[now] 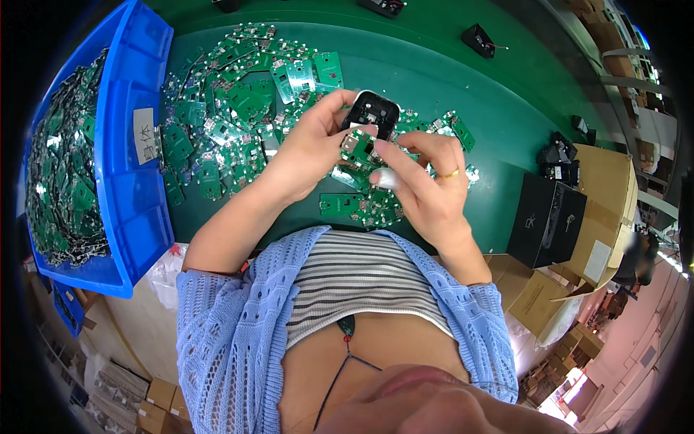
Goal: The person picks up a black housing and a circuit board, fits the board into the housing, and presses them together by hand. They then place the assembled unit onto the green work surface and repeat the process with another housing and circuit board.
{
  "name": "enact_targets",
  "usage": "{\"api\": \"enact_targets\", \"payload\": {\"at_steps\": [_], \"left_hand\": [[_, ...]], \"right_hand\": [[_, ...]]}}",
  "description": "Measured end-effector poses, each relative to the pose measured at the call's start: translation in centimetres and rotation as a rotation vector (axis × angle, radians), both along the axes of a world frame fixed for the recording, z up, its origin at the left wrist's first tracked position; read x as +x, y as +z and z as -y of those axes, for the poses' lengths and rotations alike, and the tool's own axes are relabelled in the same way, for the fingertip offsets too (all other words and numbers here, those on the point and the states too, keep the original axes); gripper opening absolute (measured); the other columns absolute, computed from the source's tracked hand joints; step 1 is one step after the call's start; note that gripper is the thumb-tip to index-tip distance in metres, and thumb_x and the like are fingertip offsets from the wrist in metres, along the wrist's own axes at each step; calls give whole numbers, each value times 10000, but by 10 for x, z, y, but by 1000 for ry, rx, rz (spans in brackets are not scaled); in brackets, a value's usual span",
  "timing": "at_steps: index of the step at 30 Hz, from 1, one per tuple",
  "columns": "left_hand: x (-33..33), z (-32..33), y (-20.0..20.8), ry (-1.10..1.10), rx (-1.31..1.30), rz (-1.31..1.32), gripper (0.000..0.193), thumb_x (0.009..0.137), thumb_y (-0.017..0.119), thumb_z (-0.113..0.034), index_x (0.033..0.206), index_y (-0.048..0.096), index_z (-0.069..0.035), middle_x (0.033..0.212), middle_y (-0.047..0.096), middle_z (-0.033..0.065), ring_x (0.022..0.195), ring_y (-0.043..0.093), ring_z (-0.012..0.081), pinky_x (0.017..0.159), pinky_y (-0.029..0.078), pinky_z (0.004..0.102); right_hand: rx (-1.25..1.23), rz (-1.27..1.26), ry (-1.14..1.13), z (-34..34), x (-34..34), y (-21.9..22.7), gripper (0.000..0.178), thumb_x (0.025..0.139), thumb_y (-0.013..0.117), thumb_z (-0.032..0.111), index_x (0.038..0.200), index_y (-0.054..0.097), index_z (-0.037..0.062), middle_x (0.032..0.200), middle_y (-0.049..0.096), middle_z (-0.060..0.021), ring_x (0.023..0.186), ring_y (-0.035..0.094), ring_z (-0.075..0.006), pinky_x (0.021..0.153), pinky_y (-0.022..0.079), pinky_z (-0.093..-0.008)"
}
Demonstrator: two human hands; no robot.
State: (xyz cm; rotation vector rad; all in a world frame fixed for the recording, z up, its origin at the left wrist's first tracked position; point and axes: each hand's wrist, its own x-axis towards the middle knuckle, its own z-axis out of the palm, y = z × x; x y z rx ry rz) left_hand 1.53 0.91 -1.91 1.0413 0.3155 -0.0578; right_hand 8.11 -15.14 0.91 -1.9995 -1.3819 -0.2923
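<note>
My left hand [307,150] grips a small black plastic housing [379,110] with rounded corners, its hollow side showing. My right hand [436,186] has a green circuit board [357,147] between its fingers, just below the housing. A metal connector sits at the board's left end. My left thumb lies near the board's upper edge; whether it presses on it I cannot tell. White wrapping covers my right thumb tip. Under and around both hands, many loose green circuit boards [249,101] lie heaped on the green table [463,224].
A blue bin [137,210] packed with circuit boards stands at the left. At the right are a black box [547,220], an open cardboard box [603,210] and a pile of black parts [558,153]. Another black housing [478,40] lies at the far side.
</note>
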Motion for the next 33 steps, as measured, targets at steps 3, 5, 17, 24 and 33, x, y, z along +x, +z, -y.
{"api": "enact_targets", "payload": {"at_steps": [3, 5, 17, 24, 33], "left_hand": [[-3, 8, 0, 3, -7, 42, 285, 830, 582, -45, 1096, 481, -42, 967, 581, 23, 904, 544, 102, 792, 440, 234], [-4, 8, 1, 3, 14, 26, 268, 837, 567, -27, 1087, 472, -39, 954, 582, 24, 892, 546, 98, 785, 438, 229], [-13, 19, 5, 125, -18, 110, 314, 947, 433, -224, 1196, 382, -39, 1022, 543, 41, 896, 524, 88, 734, 451, 230], [-17, 18, 11, 115, 219, 167, 358, 937, 462, -220, 1205, 350, -11, 1018, 527, 59, 874, 501, 77, 701, 438, 221], [-15, 24, 1, 250, 274, 287, 323, 897, 521, -98, 1170, 372, -11, 1022, 534, 60, 857, 531, 88, 706, 453, 217]], "right_hand": [[14, -102, 277, 3, 12, 1, 338, 633, 666, 30, 969, 629, 54, 916, 578, -82, 730, 567, -223, 597, 487, -298], [32, -121, 302, 2, 16, -1, 323, 634, 664, 26, 955, 629, 47, 913, 577, -79, 732, 569, -223, 596, 488, -293], [183, 145, -58, -9, 15, 0, 194, 616, 688, 45, 792, 619, 87, 785, 561, -37, 666, 546, -190, 527, 441, -296], [58, 229, 6, -14, 16, 5, 236, 599, 656, 45, 829, 603, 55, 823, 558, -55, 675, 539, -202, 531, 448, -299], [17, 333, 61, -21, 17, 1, 261, 589, 592, 85, 839, 582, 12, 859, 543, -66, 710, 538, -205, 550, 473, -297]]}}
